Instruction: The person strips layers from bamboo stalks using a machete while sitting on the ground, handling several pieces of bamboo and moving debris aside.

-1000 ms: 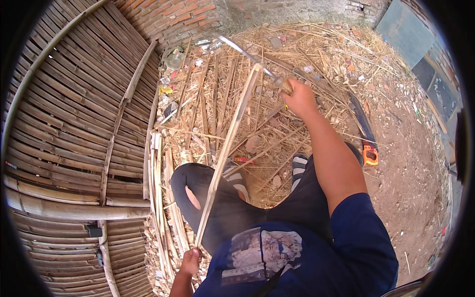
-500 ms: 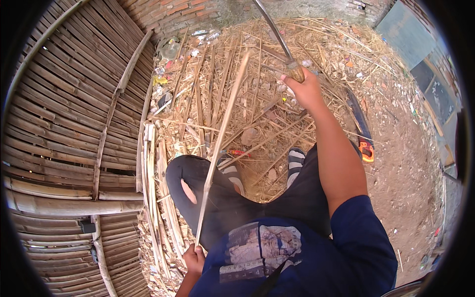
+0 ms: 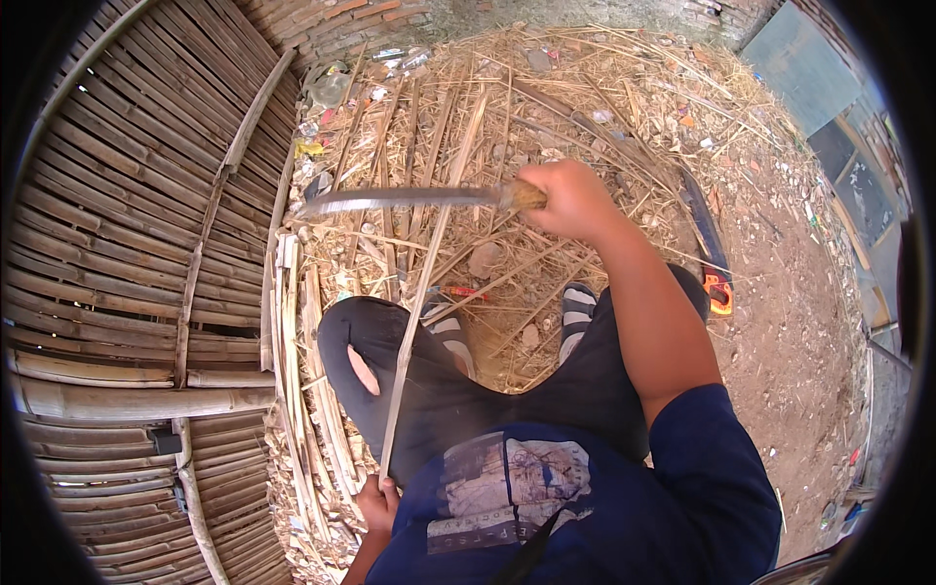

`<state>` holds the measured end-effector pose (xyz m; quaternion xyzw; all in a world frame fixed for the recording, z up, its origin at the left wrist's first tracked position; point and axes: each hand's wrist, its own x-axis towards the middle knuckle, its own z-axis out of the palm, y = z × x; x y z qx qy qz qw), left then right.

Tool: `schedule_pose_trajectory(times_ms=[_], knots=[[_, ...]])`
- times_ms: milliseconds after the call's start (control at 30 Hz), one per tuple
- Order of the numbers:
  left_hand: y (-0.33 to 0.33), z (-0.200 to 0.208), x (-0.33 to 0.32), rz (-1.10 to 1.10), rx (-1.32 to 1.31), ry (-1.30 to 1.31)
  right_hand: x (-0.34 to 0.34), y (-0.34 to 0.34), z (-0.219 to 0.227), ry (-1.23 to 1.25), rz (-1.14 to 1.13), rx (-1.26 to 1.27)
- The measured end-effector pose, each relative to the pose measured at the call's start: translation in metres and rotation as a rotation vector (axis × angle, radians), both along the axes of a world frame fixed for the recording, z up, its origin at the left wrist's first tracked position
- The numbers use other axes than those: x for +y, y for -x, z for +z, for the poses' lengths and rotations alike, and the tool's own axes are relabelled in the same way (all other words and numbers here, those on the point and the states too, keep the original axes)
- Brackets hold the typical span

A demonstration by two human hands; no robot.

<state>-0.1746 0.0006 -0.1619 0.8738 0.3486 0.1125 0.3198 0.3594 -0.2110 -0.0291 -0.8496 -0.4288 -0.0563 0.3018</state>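
Observation:
My right hand is wrapped round the wooden handle of a machete. The long blade points left and lies across the view of a bamboo strip; whether it touches the strip I cannot tell. Low on the left, my left hand grips the near end of that strip. From there the strip slants up over my left thigh and away toward the littered ground, its far end near the loose slats.
A handsaw with an orange handle lies to the right. Split bamboo strips are piled along the slatted bamboo wall at left. Straw, slats and rubbish cover the ground ahead, up to a brick wall. Bare soil lies right.
The machete has swung from pointing up and away to lying level, its tip now at the left. My right hand moved down and left; my left hand keeps its hold on the strip.

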Motion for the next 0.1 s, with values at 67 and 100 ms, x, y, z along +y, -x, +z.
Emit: schedule_pose_trajectory(times_ms=[67,100], knots=[[0.0002,0.0001,0.0003,0.003,0.020,-0.008,-0.0029,-0.0074,-0.0044,0.008,-0.094,0.091],[0.0002,0.0008,0.0006,0.006,0.029,-0.012,-0.0052,-0.0123,-0.0100,0.003,-0.131,0.067]])
